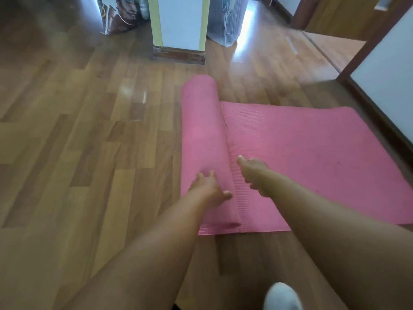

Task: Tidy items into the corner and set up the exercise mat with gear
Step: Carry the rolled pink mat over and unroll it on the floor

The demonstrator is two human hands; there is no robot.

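A pink exercise mat [312, 153] lies partly unrolled on the wooden floor, its flat part spread to the right. The rolled part [201, 130] stands as a thick tube along the flat part's left edge. My left hand [206, 186] rests on the near end of the roll, fingers spread and palm down on it. My right hand [252, 173] hovers over or touches the flat ribbed surface just right of the roll, fingers apart and holding nothing.
A white pillar with a dark base [180, 41] stands beyond the mat. A patterned bag [118, 14] and plastic-wrapped items [225, 21] sit behind it. A wall with a dark skirting board [380, 90] runs along the right. A white sock [282, 296] shows at the bottom.
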